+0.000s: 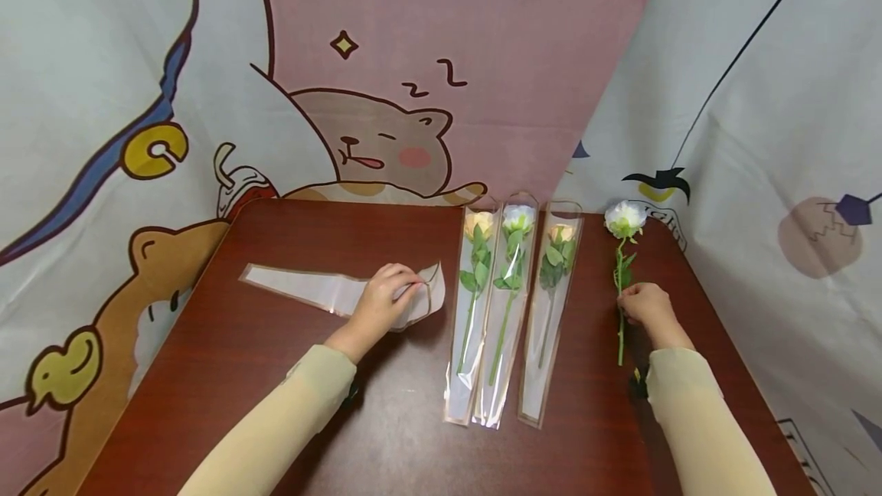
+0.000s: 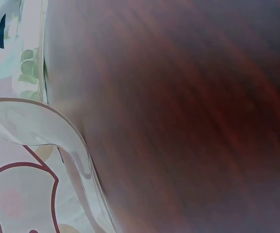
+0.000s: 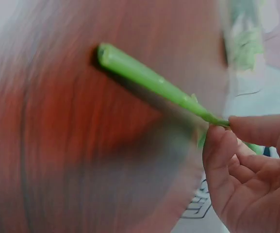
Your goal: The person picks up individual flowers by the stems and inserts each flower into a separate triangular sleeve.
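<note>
My left hand (image 1: pixel 386 293) pinches a clear flower sleeve (image 1: pixel 303 285) with a brown edge near its wide end. The sleeve lies sideways across the left half of the table, its narrow end pointing left. In the left wrist view, the curved mouth of the sleeve (image 2: pixel 38 121) stands apart, with a bit of my fingers at the left edge. My right hand (image 1: pixel 648 308) holds a white flower (image 1: pixel 625 219) by its green stem, thumb and fingertip meeting on it. Up close in the right wrist view, the cut end of the stem (image 3: pixel 144 75) sticks out past the fingertips.
Between the hands, three sleeved flowers lie side by side: a peach one (image 1: pixel 478 225), a white one (image 1: pixel 518 219) and another peach one (image 1: pixel 561 233). The brown wooden table (image 1: pixel 386 435) meets a cartoon-printed cloth (image 1: pixel 524 60) at the back and sides.
</note>
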